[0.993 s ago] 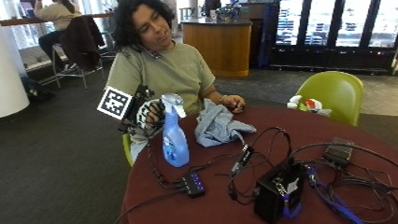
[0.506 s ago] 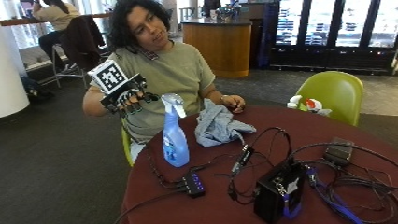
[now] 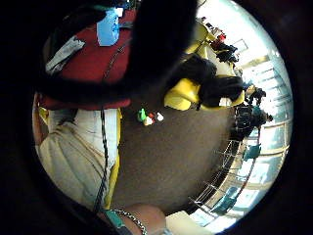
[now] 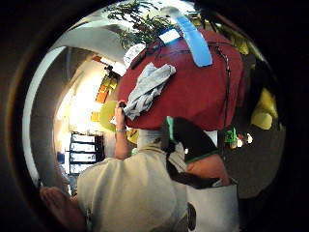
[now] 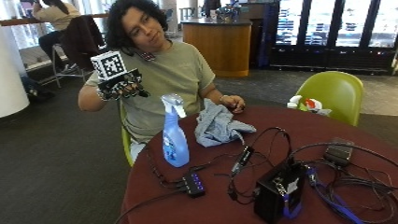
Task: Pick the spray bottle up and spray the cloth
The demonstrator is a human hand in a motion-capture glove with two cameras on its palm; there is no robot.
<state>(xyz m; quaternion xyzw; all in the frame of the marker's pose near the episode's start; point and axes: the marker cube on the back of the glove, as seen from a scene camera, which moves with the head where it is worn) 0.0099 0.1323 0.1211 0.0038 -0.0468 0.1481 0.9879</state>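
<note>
Your gloved right hand is raised beside your shoulder, off the edge of the table and well apart from everything on it. Its fingers hang loosely curled and it holds nothing.

The spray bottle stands upright on the red table near the edge closest to you, with blue liquid inside and a pale trigger head on top. Nothing touches it. In the thumb side palm view the same bottle shows far off across the tabletop, and in the little finger side palm view it appears small on the red surface.

The cloth lies crumpled in a grey heap just beside the bottle, towards the middle of the table. Your bare left hand rests at the far edge of the cloth, and the thumb side palm view shows that hand at a corner of the cloth; whether it pinches the fabric, you cannot tell from here.

A black box sits near the front of the table among tangled cables, with a small hub lit purple in front of the bottle. A green chair stands behind the table.
</note>
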